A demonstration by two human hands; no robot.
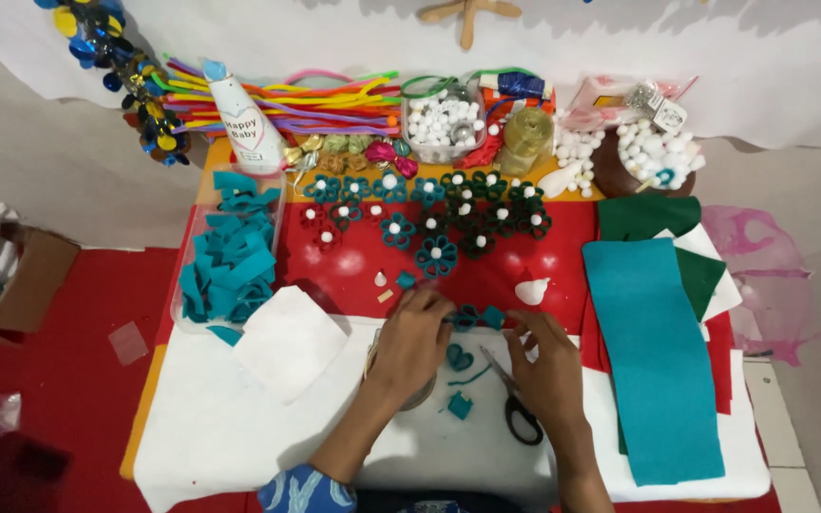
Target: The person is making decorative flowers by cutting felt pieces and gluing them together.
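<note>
- Right now your left hand point(415, 334) and right hand point(545, 359) meet just below the middle of the frame, both closed in a fingertip pinch on a half-built teal felt flower point(475, 316) held just above the white sheet point(239, 427) on the bench.
- Because only your fingertips hold it, the looped petals can spring apart if either pinch loosens; whether any glue is set is not something I can tell.
- Just under your right hand lie the black-handled scissors point(515, 404). Lower your wrist without looking and you can catch the blades or knock them off the near edge.
- Loose teal scraps point(459, 406) and a curled petal point(459, 357) sit between your wrists; a sliding forearm can sweep them away.
- Just beyond your fingers, on the red cloth point(353, 271), stand the finished flowers point(439, 255) with white centres. Reach forward carelessly and you can crush or scatter them.
- At the upper middle of the frame, the clear tub of white balls point(444, 123) sits near the pipe cleaners point(325, 100); a sleeve brushing it can spill the balls across the bench.
- At the left, the clear tray of cut teal strips point(225, 266) touches a folded white square point(289, 342) that overhangs towards your left elbow, so a nudge there can shift both.
- At the right, the long teal felt sheet point(653, 361) runs to the bench's near edge and can slide off if dragged.
</note>
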